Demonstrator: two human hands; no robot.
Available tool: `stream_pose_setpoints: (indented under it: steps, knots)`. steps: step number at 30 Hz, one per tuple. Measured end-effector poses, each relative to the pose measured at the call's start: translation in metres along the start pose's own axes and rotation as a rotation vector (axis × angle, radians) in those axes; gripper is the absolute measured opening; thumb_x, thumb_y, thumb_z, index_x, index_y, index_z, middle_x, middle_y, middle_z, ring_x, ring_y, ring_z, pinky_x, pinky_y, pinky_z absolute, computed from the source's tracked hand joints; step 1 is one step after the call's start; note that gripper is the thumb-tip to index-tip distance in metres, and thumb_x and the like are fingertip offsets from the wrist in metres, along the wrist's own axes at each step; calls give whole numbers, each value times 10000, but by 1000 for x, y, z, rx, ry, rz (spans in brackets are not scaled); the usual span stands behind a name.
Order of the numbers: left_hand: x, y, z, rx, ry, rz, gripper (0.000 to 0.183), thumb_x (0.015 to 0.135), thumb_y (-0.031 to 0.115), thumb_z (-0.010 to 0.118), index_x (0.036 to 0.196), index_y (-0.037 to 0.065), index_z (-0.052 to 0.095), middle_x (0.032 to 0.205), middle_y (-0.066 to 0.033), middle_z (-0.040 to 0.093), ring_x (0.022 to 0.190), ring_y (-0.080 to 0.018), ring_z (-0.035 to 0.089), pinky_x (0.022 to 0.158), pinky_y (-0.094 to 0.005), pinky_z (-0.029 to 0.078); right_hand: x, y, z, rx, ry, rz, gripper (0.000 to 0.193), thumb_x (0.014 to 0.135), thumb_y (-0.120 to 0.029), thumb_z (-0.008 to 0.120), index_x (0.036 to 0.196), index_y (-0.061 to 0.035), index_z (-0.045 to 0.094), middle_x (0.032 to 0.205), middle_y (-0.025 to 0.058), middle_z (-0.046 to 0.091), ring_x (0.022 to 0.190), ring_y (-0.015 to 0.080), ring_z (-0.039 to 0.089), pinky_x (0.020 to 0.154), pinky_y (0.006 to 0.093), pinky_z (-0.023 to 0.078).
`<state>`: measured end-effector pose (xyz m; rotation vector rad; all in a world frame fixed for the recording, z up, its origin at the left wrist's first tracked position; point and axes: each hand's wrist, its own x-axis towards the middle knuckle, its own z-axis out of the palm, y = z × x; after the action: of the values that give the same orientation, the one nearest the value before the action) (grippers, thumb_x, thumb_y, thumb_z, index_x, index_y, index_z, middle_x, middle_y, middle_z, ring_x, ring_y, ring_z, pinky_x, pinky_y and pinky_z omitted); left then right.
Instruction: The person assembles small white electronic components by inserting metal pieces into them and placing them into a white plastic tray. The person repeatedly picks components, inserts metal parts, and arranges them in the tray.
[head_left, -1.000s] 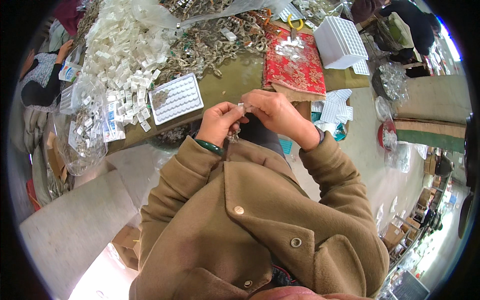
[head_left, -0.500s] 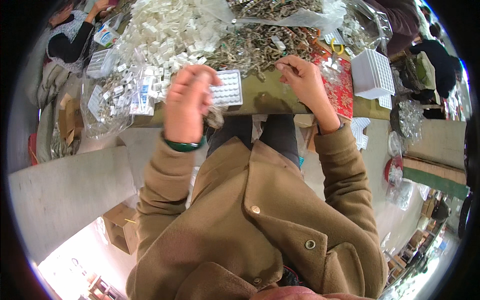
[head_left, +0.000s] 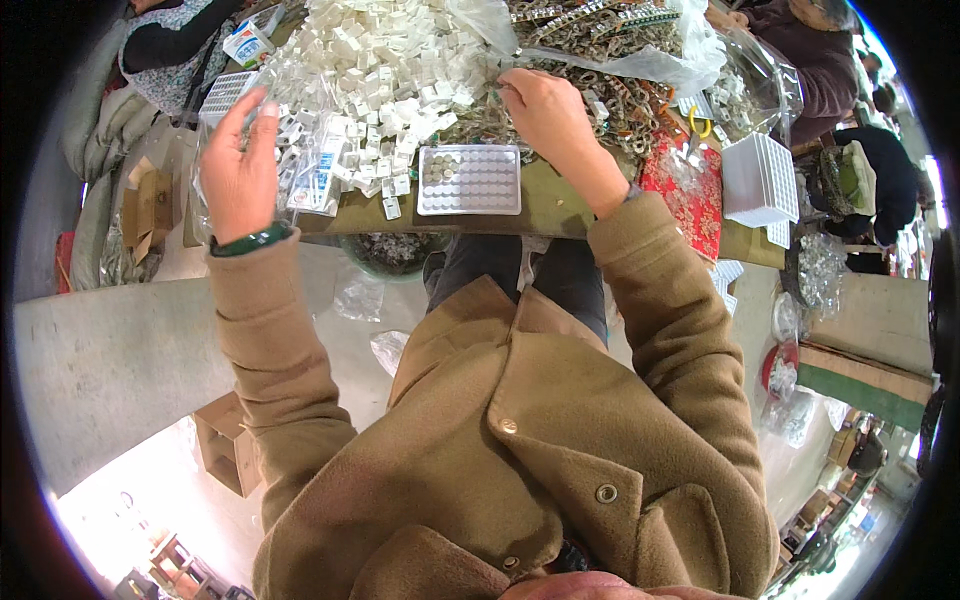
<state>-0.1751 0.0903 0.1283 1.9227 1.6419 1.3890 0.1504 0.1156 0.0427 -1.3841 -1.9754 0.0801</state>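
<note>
My left hand (head_left: 240,172) is raised over the table's left edge, fingers apart and nothing in them, beside a clear plastic bag (head_left: 300,125). My right hand (head_left: 552,112) reaches to the near side of a heap of grey-brown strips (head_left: 590,45); its fingers are bent together, and what they pinch is hidden. Between the hands, at the table's front edge, lies a white tray with round cells (head_left: 490,192). Several small grey round pieces (head_left: 440,168) sit in its upper left part. Beyond the tray spreads a large pile of small white plastic pieces (head_left: 400,65).
On the right are a red patterned sheet (head_left: 680,190), yellow-handled scissors (head_left: 700,124) and a stack of white trays (head_left: 755,180). A round tub (head_left: 395,255) stands below the table's front edge. Other people sit at the far left (head_left: 175,50) and far right (head_left: 820,60).
My left hand has swung left, away from the tray, and opened; the greyish strip below it is gone from there. My right hand has moved left and farther in, to the strips.
</note>
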Motion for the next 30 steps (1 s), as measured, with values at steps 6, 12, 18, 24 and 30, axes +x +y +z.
stream_pose_setpoints:
  steps: [6,12,18,24,30]
  knots:
    - [-64,38,55,-608,-215,-220,234,938,127,609,1130,9,673,1067,-57,691,952,-84,610,840,-237,475,9,-3,15,-174,-172,46,191,840,-164,640,1000,-64,674,922,162,679,866,357,649,755,430,521]
    - [-91,36,91,-837,-466,-492,215,949,153,596,1088,19,690,1011,-35,696,914,-87,623,782,-246,487,4,1,-10,154,44,178,248,860,-137,654,1094,-61,683,851,107,686,757,190,664,695,310,516]
    - [-90,47,108,-879,-419,-536,318,955,138,576,1255,35,593,1160,-48,658,850,-106,659,667,-214,495,-7,-19,-37,797,-51,423,246,919,-99,604,1134,4,666,904,51,698,826,108,661,705,252,529]
    - [-88,58,108,-862,-517,-310,389,952,118,586,1327,29,534,1187,-100,625,679,-68,614,545,-196,493,-35,-47,-55,887,-295,320,256,890,-60,630,1133,12,664,920,56,694,859,103,647,758,249,524]
    - [-93,46,110,-821,-726,-449,116,921,110,617,999,25,627,862,-18,659,588,-27,514,446,-182,384,-57,-65,-59,1004,-215,398,217,875,-22,640,1086,16,678,1009,41,675,904,81,611,817,237,497]
